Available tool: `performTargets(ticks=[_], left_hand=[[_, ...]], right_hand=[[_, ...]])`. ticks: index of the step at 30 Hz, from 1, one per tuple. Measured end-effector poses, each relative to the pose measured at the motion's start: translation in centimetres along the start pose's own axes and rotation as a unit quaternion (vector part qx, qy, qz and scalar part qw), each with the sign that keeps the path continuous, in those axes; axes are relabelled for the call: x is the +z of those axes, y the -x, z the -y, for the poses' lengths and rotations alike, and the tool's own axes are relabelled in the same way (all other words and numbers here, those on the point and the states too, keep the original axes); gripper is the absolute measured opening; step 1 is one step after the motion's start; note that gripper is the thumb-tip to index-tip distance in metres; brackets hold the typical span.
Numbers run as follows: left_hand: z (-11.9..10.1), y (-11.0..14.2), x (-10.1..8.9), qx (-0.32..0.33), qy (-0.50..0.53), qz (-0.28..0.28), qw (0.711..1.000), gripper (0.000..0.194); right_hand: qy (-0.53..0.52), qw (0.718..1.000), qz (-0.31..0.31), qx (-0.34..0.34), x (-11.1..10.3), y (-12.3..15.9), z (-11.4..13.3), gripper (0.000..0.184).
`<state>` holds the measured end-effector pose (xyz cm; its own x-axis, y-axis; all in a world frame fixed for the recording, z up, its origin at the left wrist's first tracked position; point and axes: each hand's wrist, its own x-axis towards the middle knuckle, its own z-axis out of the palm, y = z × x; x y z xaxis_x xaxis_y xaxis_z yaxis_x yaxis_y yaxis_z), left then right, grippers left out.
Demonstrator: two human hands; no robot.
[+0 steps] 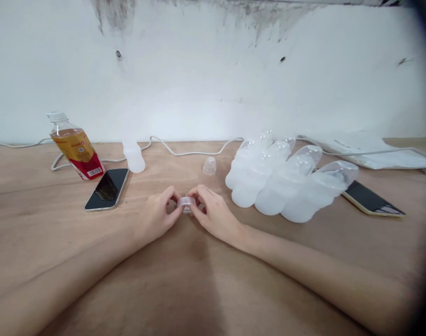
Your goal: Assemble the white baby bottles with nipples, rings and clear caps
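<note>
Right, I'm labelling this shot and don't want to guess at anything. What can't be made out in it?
All in the head view:
- Clear piece: its sides, covered by the fingers of the left hand and right hand.
- Right phone: its left end, behind the white bottles.
- Drink bottle: its smallest print, too small.
- Left arm: its upper part, cut off at the lower left corner.

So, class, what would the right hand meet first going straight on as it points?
The right hand would first press the clear plastic ring it holds, then probably meet the left hand.
</note>
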<state>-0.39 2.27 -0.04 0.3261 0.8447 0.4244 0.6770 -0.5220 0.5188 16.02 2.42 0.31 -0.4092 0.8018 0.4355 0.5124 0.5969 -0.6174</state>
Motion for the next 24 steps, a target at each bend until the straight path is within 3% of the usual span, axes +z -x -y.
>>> performTargets(ticks=[7, 12, 24], left_hand=[[0.47, 0.14, 0.01, 0.023, -0.008, 0.022, 0.999, 0.008], [0.47, 0.35, -0.07, 0.053, -0.064, 0.021, 0.996, 0.007], [-0.07, 0.35, 0.08, 0.065, -0.101, 0.002, 0.993, 0.007]], right_hand=[[-0.082, 0.996, 0.017, 0.013, -0.29, 0.23, -0.35, 0.026], [-0.104, 0.994, 0.041, 0.012, -0.37, 0.27, -0.37, 0.027], [-0.056, 0.998, 0.007, 0.016, 0.11, 0.45, 0.2, 0.02]])
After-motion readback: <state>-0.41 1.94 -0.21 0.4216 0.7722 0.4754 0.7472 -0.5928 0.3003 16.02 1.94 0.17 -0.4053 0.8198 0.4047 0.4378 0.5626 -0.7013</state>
